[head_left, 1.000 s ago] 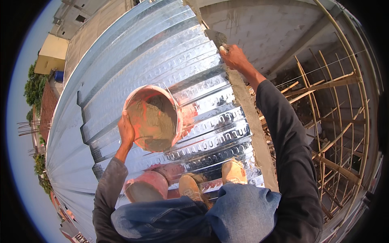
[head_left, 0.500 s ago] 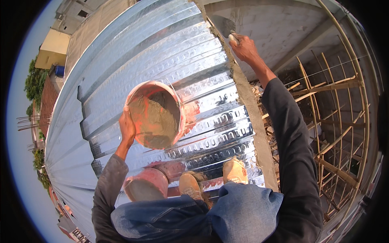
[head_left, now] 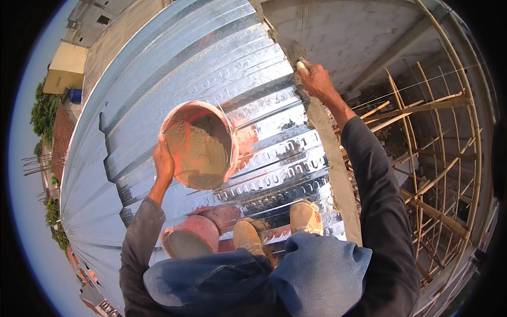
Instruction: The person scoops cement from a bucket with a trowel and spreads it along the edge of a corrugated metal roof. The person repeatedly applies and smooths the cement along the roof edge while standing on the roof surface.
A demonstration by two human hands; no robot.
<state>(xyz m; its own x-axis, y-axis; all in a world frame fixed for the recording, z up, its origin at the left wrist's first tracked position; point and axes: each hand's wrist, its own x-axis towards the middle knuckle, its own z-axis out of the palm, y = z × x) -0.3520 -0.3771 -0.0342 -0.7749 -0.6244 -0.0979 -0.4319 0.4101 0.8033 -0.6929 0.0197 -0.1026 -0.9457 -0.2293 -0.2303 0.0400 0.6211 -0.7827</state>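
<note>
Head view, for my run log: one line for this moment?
left hand: holds mortar bucket | right hand: presses mortar on wall edge | second bucket: by feet, on metal roof

- One head view, fisheye, looking steeply down from above; close over the knees (head_left: 264, 274) at lower centre
- Roof (head_left: 174, 68) fills the upper left; scaffold (head_left: 438, 169) bends along the right rim

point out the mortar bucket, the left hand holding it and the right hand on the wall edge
mortar bucket (head_left: 199, 145), head view, on the wet mortar inside
left hand (head_left: 163, 158), head view, on the back of the hand
right hand (head_left: 316, 80), head view, on the knuckles
</note>
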